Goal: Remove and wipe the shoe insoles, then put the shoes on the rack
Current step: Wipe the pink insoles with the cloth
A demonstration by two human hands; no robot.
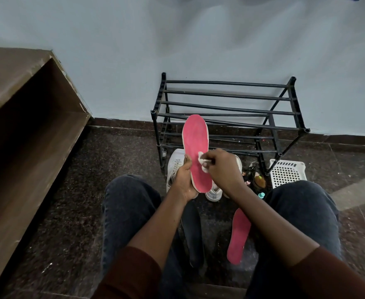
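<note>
Two pink foam insoles out of the shoes: one upright in front of the black metal tube rack, gripped near its heel end by the left hand, fingers curled round its edge; the other flat on the dark speckled floor between the knees. Right hand pinching a small crumpled white cloth against the held insole's surface. White lace-up shoes on the floor just below the rack, behind both hands. White perforated plastic basket beside the rack.
</note>
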